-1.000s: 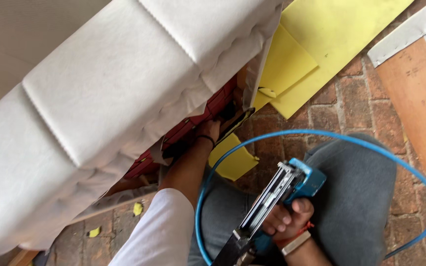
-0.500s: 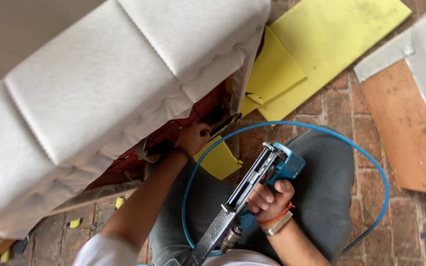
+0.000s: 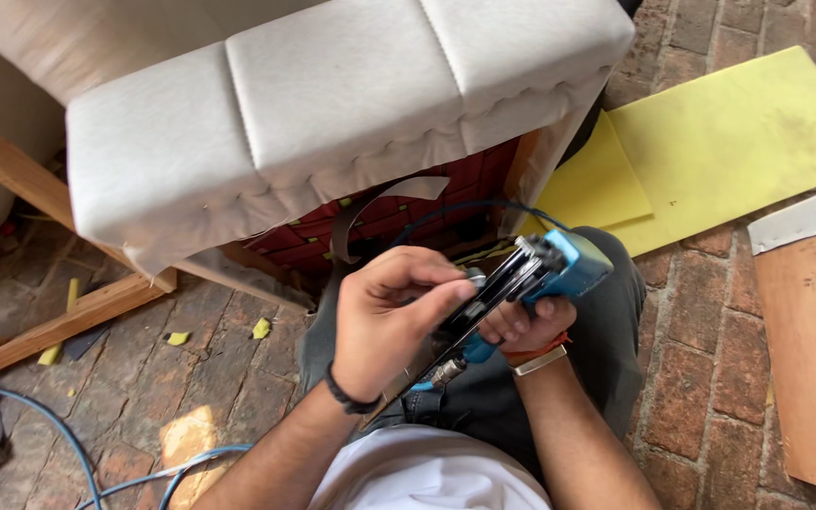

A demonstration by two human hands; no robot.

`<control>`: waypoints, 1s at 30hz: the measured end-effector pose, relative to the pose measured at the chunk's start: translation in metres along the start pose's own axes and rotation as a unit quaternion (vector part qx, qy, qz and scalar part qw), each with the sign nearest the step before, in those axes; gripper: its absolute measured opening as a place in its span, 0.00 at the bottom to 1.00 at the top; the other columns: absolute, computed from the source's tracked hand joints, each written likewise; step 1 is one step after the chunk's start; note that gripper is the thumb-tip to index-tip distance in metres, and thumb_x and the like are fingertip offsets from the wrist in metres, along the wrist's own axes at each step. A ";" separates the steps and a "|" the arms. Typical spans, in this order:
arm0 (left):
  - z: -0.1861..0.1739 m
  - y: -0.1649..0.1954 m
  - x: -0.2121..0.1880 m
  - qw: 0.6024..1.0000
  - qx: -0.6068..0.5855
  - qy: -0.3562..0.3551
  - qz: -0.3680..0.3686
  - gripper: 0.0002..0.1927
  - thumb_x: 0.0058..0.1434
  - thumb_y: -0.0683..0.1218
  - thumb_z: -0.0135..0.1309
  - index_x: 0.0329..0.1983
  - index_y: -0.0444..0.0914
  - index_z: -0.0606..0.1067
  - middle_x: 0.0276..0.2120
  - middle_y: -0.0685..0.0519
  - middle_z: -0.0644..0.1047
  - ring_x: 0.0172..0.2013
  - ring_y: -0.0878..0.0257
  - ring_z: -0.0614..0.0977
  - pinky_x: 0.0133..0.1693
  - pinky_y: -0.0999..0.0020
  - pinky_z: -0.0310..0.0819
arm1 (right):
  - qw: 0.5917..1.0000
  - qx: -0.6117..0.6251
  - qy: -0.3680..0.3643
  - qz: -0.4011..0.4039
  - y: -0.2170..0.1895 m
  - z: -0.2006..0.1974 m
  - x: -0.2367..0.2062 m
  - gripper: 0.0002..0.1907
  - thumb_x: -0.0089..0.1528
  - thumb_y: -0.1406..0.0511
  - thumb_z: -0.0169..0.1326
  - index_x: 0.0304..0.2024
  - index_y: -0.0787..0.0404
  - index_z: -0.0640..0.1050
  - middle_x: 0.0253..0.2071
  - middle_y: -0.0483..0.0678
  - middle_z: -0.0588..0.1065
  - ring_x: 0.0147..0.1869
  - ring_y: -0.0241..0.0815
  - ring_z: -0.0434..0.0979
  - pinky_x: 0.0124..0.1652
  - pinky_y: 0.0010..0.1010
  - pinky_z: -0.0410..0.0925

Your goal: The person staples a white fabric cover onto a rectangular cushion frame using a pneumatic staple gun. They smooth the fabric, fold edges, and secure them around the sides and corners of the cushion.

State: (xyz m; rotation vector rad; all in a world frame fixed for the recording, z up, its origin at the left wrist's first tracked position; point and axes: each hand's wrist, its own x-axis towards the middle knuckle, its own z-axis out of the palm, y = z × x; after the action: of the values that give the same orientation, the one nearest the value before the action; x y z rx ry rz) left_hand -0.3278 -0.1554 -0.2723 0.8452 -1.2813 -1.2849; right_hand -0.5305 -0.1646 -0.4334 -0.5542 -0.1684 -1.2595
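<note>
- Right hand (image 3: 521, 326): fingers wrapped tight round the blue stapler (image 3: 531, 279) grip, held over the lap.
- Left hand (image 3: 384, 321): fingers (image 3: 427, 279) pressed together, pinching the stapler's dark magazine (below the grey cushion (image 3: 332, 104)).

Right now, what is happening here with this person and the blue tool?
A person sits on a brick floor in front of a padded white upholstered piece. The right hand grips a blue pneumatic staple gun from below, over the lap. The left hand rests its fingertips on the gun's long metal magazine. Yellow foam sheets lie on the floor nearby.
</note>
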 end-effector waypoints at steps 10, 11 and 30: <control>0.006 0.011 0.012 0.951 0.287 -0.084 0.077 0.07 0.57 0.42 0.66 0.39 0.38 0.83 0.36 0.51 0.82 0.35 0.61 0.86 0.37 0.71 0.82 | 1.000 0.008 0.006 -0.021 0.024 -0.022 -0.008 0.15 0.63 0.57 0.58 0.39 0.63 0.80 0.22 0.40 0.71 0.27 0.34 0.70 0.31 0.30 0.67; 0.001 0.009 0.011 0.945 0.302 -0.099 0.079 0.08 0.57 0.41 0.65 0.40 0.38 0.84 0.37 0.50 0.82 0.35 0.60 0.86 0.37 0.69 0.82 | 1.000 0.000 -0.002 -0.021 0.025 -0.019 -0.007 0.15 0.64 0.56 0.58 0.37 0.62 0.80 0.22 0.39 0.71 0.27 0.33 0.70 0.32 0.29 0.66; -0.152 -0.009 -0.053 0.981 -0.088 -0.093 -0.144 0.23 0.76 0.54 0.40 0.46 0.31 0.78 0.39 0.50 0.80 0.43 0.64 0.79 0.49 0.69 0.73 | 0.988 -0.094 0.092 0.078 0.118 0.096 0.091 0.21 0.61 0.54 0.60 0.49 0.62 0.79 0.19 0.40 0.67 0.22 0.36 0.65 0.28 0.32 0.66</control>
State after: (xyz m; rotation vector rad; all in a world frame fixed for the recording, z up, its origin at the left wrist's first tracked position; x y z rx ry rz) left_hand -0.1735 -0.1358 -0.3164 0.8198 -1.1968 -1.7162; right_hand -0.3745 -0.1733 -0.3493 -0.5971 0.1487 -1.1724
